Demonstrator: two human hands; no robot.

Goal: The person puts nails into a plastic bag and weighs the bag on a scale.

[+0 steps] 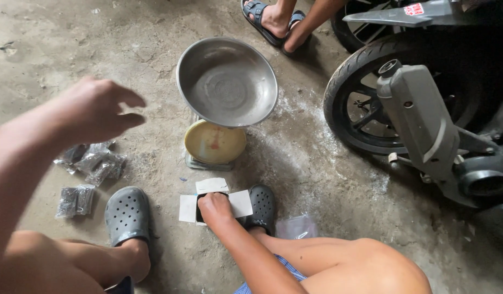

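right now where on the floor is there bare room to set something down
Bare concrete lies upper left, beyond the left hand, and between the scale and motorcycle wheel. Crowded: small bags by the left clog, paper under the right hand.

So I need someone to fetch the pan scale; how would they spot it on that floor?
Start at the motorcycle's rear wheel on the right, then look left across the concrete floor. The weighing scale stands there, just beyond the right hand pressing on white paper. It alone has a round yellowish dial under a wide, empty steel bowl.
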